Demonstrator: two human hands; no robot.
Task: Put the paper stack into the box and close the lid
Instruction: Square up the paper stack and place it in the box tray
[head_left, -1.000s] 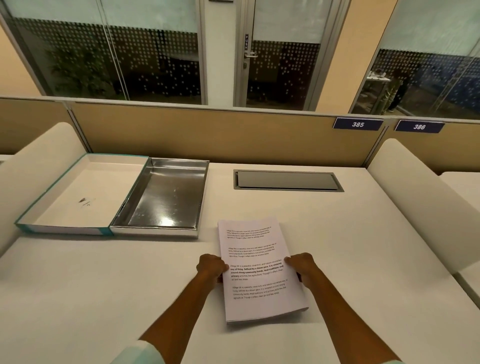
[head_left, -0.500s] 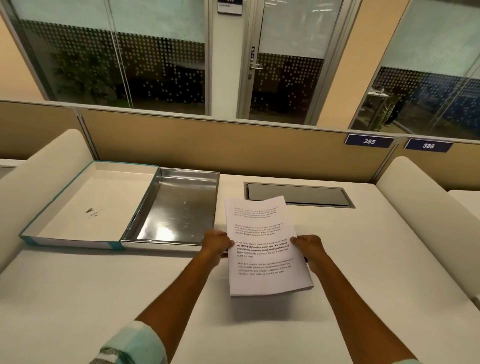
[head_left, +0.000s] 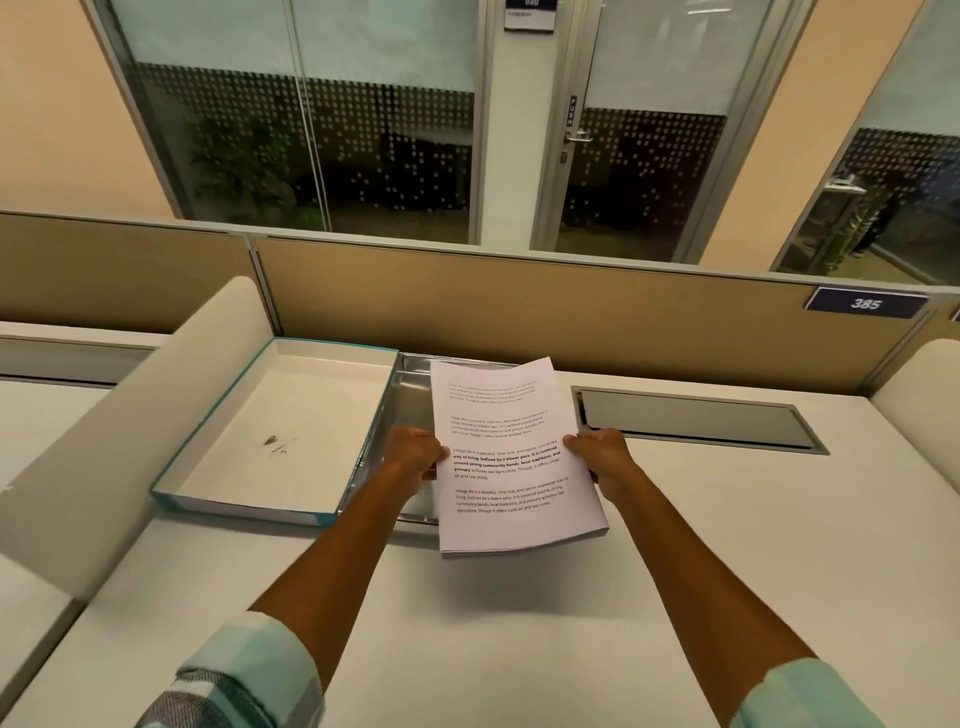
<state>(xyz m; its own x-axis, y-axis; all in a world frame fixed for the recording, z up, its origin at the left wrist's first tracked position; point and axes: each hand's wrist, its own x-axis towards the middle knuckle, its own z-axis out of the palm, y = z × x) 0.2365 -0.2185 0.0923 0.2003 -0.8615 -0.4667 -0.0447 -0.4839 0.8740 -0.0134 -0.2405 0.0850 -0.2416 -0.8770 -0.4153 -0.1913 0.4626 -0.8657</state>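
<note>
- The white tabletop (head_left: 519, 623) is carrying everything here, and at its back left the shallow rectangular box is lying wide open: a teal-edged white cardboard lid (head_left: 270, 431) folded out flat to the left, a shiny silver metal tray (head_left: 410, 384) just beside it on the right.
- The thick white paper stack with printed black text (head_left: 511, 457) is hovering clear of the tabletop, its left part overlapping the tray, so it is not in yet.
- It is looking moderately heavy for paper and bendy; the sheets are sagging a little, and loose pages could slide apart, so supporting both long edges at mid-height seems wise.
- The left hand (head_left: 415, 457) is pinching the left edge, thumb on top.
- The right hand (head_left: 602, 457) is clamping the right edge likewise.
</note>
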